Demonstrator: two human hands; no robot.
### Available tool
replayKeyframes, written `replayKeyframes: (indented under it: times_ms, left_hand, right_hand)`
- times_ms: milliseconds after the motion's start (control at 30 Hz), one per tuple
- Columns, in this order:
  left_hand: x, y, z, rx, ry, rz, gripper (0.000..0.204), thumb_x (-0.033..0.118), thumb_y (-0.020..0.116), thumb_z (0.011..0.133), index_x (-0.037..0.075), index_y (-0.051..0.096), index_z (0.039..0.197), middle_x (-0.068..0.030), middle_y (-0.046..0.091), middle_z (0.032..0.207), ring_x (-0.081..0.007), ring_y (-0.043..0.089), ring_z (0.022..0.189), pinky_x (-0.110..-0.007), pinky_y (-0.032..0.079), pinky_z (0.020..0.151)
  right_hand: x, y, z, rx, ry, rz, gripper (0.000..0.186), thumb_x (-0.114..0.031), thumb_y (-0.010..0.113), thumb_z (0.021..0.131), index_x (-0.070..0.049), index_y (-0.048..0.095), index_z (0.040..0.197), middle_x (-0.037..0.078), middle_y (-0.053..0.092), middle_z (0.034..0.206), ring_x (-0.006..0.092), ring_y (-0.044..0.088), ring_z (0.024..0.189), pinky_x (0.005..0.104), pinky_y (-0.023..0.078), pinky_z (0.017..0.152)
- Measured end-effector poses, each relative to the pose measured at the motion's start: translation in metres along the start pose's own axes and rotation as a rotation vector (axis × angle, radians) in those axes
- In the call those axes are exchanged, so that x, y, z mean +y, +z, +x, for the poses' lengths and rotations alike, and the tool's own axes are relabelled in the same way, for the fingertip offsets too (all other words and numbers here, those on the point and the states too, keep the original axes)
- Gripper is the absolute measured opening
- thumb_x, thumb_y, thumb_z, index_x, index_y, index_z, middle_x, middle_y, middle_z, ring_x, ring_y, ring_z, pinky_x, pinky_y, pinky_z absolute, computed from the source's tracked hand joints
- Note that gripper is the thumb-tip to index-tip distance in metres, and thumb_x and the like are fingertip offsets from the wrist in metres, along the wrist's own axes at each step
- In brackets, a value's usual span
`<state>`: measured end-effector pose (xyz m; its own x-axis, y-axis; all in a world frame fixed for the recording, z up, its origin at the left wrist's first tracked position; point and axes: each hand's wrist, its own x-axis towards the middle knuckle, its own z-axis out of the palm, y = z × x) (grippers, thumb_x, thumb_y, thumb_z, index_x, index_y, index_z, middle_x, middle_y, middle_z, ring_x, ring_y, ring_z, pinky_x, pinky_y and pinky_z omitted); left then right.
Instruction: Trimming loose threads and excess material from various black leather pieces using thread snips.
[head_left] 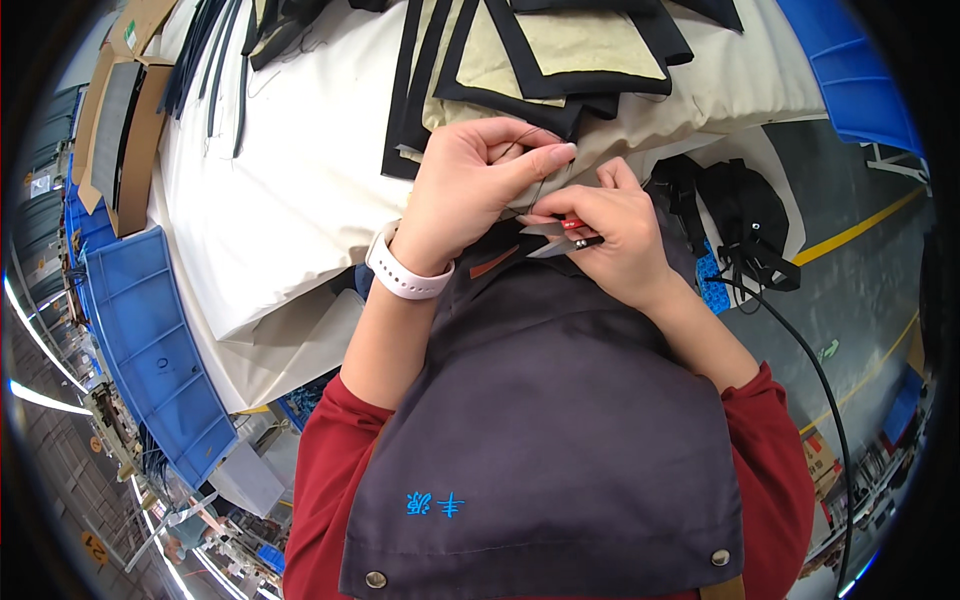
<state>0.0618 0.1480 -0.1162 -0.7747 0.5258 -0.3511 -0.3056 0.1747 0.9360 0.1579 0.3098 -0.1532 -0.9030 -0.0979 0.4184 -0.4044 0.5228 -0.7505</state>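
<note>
Near the edge of a white-covered table, my left hand (470, 180) pinches dark thread (530, 135) between thumb and fingers. A pale watch band circles that wrist. Close beside it on the right, my right hand (620, 235) is closed around small thread snips (550, 240). Their metal blades stand apart and point left, with red and black parts by the fingers. The thread runs down from the left fingers toward the right ones; where it ends is too fine to tell. Just beyond my hands lie stacked black fabric pieces (560, 60) with cream panels.
White cloth (300, 150) covers the table. Dark strips (215, 70) and an open cardboard box (135, 150) lie to the left, above a blue plastic bin (150, 340). On the right are a black bag-like bundle (740, 215), a black cable (800, 360) and another blue bin (850, 70).
</note>
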Motion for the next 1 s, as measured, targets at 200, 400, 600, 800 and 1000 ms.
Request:
replayKeyframes:
  times_ms: [200, 400, 600, 800, 1000]
  left_hand:
    - [-0.01, -0.008, -0.001, -0.047, 0.048, -0.015, 0.011, 0.01, 0.075, 0.094, 0.001, 0.071, 0.094, 0.0105, 0.053, 0.064, 0.0023, 0.039, 0.054, -0.018, 0.026, 0.048]
    - [-0.007, -0.01, -0.007, -0.069, 0.044, 0.033, 0.009, 0.009, 0.075, 0.094, 0.002, 0.07, 0.094, 0.0111, 0.052, 0.063, 0.0031, 0.037, 0.055, -0.018, 0.025, 0.049]
    - [-0.009, -0.011, -0.006, -0.082, 0.058, -0.023, 0.007, 0.007, 0.075, 0.094, 0.002, 0.071, 0.094, 0.0115, 0.052, 0.064, 0.0038, 0.036, 0.056, -0.018, 0.024, 0.05]
    - [-0.009, -0.009, -0.007, -0.085, 0.079, -0.025, 0.008, 0.007, 0.075, 0.094, 0.001, 0.071, 0.096, 0.0108, 0.055, 0.066, 0.0041, 0.038, 0.057, -0.018, 0.024, 0.05]
    - [-0.012, -0.006, -0.008, -0.076, 0.121, -0.082, 0.012, 0.007, 0.074, 0.094, -0.003, 0.071, 0.098, 0.0091, 0.056, 0.066, 0.002, 0.041, 0.059, -0.018, 0.034, 0.054]
  right_hand:
    - [0.0, -0.018, 0.002, 0.013, -0.018, -0.002, 0.031, -0.016, 0.085, 0.075, -0.011, 0.069, 0.101, -0.003, 0.061, 0.069, 0.0128, 0.048, 0.058, 0.0302, 0.036, 0.069]
    - [0.023, -0.041, 0.001, 0.231, -0.002, -0.152, 0.034, -0.011, 0.086, 0.077, -0.008, 0.068, 0.106, 0.002, 0.067, 0.082, 0.0167, 0.056, 0.062, 0.0284, 0.043, 0.059]
    - [0.024, -0.04, 0.012, 0.166, -0.198, -0.368, 0.024, -0.009, 0.086, 0.076, -0.007, 0.072, 0.096, 0.0, 0.066, 0.075, 0.0142, 0.057, 0.057, 0.0288, 0.039, 0.054]
    - [0.021, -0.037, 0.018, 0.157, -0.216, -0.403, 0.021, -0.011, 0.084, 0.079, -0.008, 0.072, 0.096, -0.001, 0.067, 0.076, 0.0137, 0.059, 0.059, 0.0291, 0.038, 0.054]
    - [0.02, -0.038, 0.019, 0.143, -0.174, -0.386, 0.021, -0.012, 0.084, 0.08, -0.007, 0.072, 0.097, -0.001, 0.068, 0.076, 0.0137, 0.061, 0.06, 0.0281, 0.038, 0.054]
